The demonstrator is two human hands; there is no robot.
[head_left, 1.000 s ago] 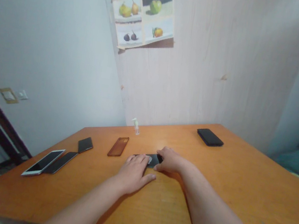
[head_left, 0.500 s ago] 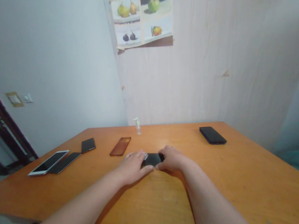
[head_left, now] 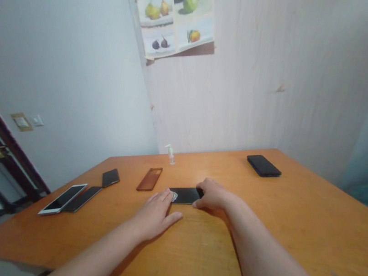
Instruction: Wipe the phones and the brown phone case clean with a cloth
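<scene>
A dark, flat phone (head_left: 186, 195) lies on the wooden table (head_left: 208, 252) in front of me. My right hand (head_left: 210, 194) grips its right end between thumb and fingers. At the left end, my left hand (head_left: 157, 215) is spread, thumb apart from the fingers. Its fingertips touch the phone's near-left corner, beside a small, whitish, crumpled-looking piece (head_left: 174, 196). What that piece is, I cannot make out.
A brown phone case (head_left: 149, 179) and a clear pump bottle (head_left: 170, 155) are beyond my left hand. Farther left lie a white tablet-like device (head_left: 63, 199), a dark flat device (head_left: 83, 198) and a small black one (head_left: 110, 178). A black case (head_left: 263, 166) lies at the back right.
My left hand has slid left and its thumb has come off the phone, uncovering more of the left end. The whitish piece moved left with it. My right hand keeps its grip.
</scene>
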